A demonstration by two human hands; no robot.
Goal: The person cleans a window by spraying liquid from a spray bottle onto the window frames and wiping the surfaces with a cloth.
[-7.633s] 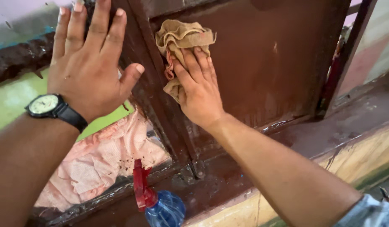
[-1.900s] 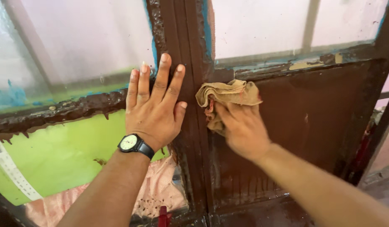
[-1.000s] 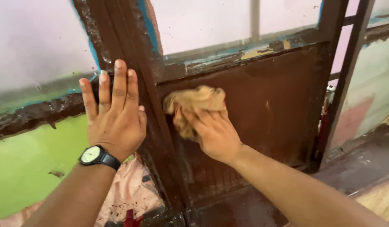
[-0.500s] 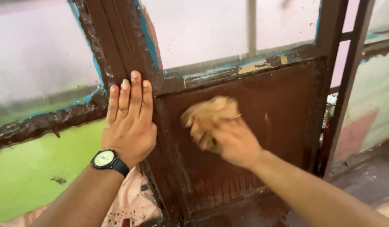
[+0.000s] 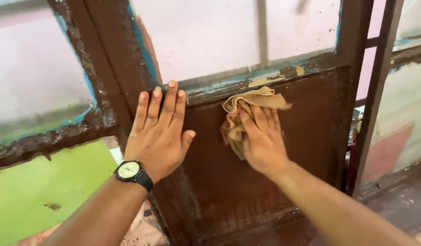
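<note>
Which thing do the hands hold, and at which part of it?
The right hand presses a tan cloth flat against the brown panel, covering its lower part. The left hand holds nothing.

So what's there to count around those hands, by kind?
Hands: 2, left hand flat on the brown panel, right hand pressing the rag
Rags: 1, tan rag
Watches: 1, watch on the left wrist
Total: 4
</note>
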